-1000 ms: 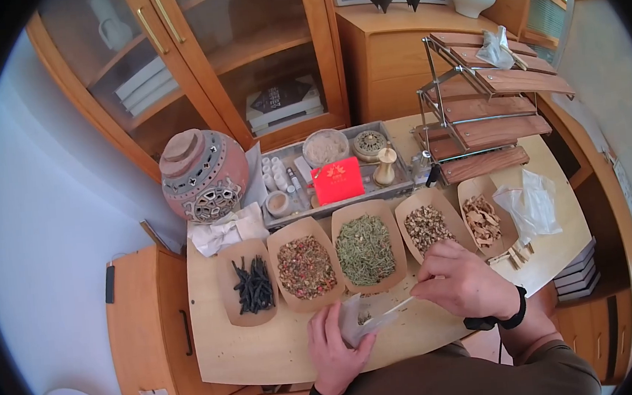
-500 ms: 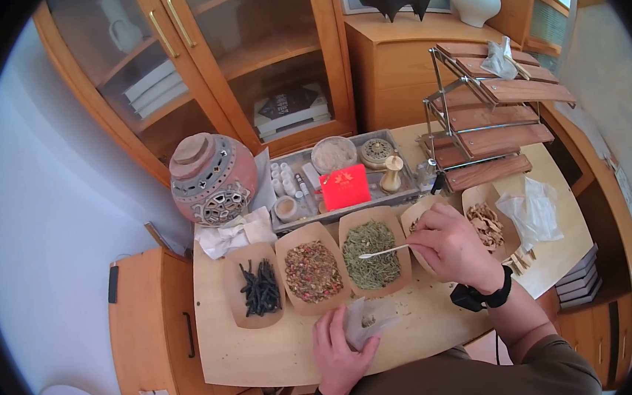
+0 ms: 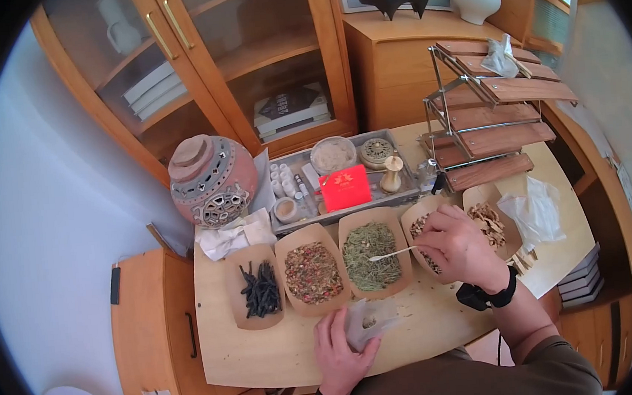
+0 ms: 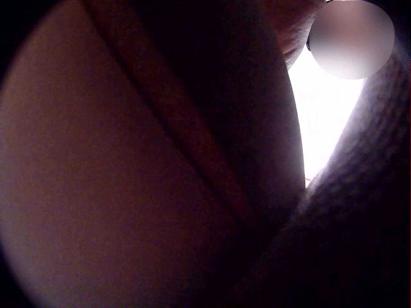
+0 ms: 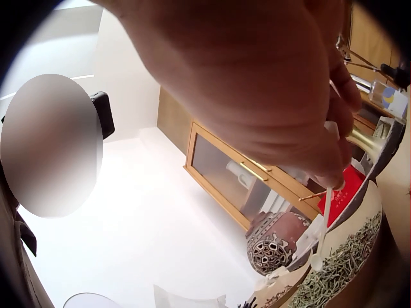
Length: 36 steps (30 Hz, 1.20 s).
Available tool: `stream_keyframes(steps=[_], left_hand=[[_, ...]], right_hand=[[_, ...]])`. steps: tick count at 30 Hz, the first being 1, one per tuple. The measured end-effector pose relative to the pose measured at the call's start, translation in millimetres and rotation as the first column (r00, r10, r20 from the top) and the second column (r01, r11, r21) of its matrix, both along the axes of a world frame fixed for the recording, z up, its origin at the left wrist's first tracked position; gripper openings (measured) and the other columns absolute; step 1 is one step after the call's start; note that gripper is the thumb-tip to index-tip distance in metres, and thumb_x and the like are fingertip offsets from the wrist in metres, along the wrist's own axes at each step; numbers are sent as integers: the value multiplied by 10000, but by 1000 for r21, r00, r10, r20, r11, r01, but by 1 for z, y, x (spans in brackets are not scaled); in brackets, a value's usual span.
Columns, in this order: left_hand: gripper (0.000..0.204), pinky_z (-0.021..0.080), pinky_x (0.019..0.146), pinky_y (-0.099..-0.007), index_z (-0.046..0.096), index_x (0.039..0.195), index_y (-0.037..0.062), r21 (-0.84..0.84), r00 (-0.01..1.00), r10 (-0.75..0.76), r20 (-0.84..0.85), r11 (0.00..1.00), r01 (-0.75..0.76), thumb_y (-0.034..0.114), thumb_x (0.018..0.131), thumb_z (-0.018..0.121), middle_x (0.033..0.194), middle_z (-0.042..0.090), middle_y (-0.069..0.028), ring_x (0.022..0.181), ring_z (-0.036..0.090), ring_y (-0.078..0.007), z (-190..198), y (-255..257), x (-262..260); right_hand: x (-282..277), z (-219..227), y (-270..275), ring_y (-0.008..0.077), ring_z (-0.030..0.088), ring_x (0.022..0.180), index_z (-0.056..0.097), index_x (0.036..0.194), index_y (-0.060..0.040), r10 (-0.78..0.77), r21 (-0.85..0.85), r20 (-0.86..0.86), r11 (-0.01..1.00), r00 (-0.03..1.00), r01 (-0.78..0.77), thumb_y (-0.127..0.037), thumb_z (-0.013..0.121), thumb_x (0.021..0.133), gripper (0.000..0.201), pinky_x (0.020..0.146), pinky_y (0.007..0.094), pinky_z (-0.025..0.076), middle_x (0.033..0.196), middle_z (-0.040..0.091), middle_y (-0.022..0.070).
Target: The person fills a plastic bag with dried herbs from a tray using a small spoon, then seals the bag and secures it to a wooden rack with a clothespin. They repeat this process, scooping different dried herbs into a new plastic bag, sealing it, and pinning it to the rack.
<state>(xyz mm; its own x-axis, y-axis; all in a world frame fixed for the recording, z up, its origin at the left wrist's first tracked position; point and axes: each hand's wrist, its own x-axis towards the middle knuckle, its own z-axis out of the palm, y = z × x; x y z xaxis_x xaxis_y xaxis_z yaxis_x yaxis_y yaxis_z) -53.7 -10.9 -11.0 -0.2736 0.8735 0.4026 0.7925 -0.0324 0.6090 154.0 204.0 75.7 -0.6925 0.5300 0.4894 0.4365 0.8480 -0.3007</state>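
The right hand (image 3: 461,249) pinches a thin white spoon (image 3: 393,253), its tip over the green dried herb (image 3: 372,267) in the middle paper tray. In the right wrist view the same spoon (image 5: 324,231) reaches down to the herb (image 5: 340,266) from the fingers of the right hand (image 5: 250,83). Low in front of the trays, the left hand (image 3: 341,351) holds a small translucent bag (image 3: 362,327) between thumb and fingers, with a little plant matter inside. The left wrist view is too dark to tell the hand's hold.
Paper trays hold black pieces (image 3: 262,289), a reddish mix (image 3: 312,273) and pale chips (image 3: 487,222). Behind them stand a grey tray (image 3: 303,219) with a red packet (image 3: 346,188), and a patterned pot (image 3: 213,179). A wooden rack (image 3: 493,143) and plastic bag (image 3: 534,214) are at the right.
The right hand has moved from the bag's mouth up to the green herb with the spoon. The left hand keeps its hold on the bag. The head view has shifted slightly.
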Motion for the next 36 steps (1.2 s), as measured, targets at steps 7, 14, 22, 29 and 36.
stream_keyframes(steps=[7, 14, 22, 29, 36], left_hand=[[805, 516, 996, -506, 574, 1394, -40, 24, 1000, 1, 22, 1000, -1, 317, 756, 912, 1268, 597, -234, 1165, 592, -429, -7, 0, 0], [762, 494, 1031, -517, 549, 1396, -52, -10, 999, -9, 34, 1000, 10, 227, 772, 884, 1270, 591, -249, 1182, 583, -447, 0, -6, -2], [757, 496, 1036, -525, 562, 1395, -43, -17, 998, 52, -48, 998, -53, 245, 768, 875, 1287, 585, -253, 1194, 583, -455, -8, -5, -2], [753, 526, 1003, -488, 576, 1376, -51, 61, 992, 81, 95, 994, -87, 209, 747, 896, 1287, 584, -243, 1174, 598, -426, -5, -8, 3], [727, 517, 1007, -491, 571, 1382, -42, 59, 968, 116, 221, 990, -132, 184, 767, 886, 1280, 587, -237, 1173, 599, -425, -8, -15, -4]], right_hand=[[-6, -16, -2, 266, 597, 897, 748, 840, -84, 19, 94, 56, 995, 998, -24, -76, 726, 774, 70, 795, 393, 480, 869, 607, 59], [4, -11, -8, 276, 607, 923, 720, 804, -78, -47, 69, -21, 996, 999, 49, -102, 699, 725, 85, 825, 406, 495, 868, 612, 74], [9, -25, 3, 286, 601, 829, 672, 771, -93, -69, 125, -74, 989, 995, 78, -94, 742, 738, 77, 737, 402, 497, 833, 600, 71], [14, -16, 1, 293, 600, 875, 759, 893, -43, -152, 6, -115, 988, 982, 154, -1, 723, 781, 124, 781, 404, 502, 872, 628, 69], [-19, -5, 3, 290, 595, 876, 694, 786, -53, -21, 120, -29, 993, 999, 24, -51, 693, 729, 56, 796, 403, 517, 862, 607, 81]])
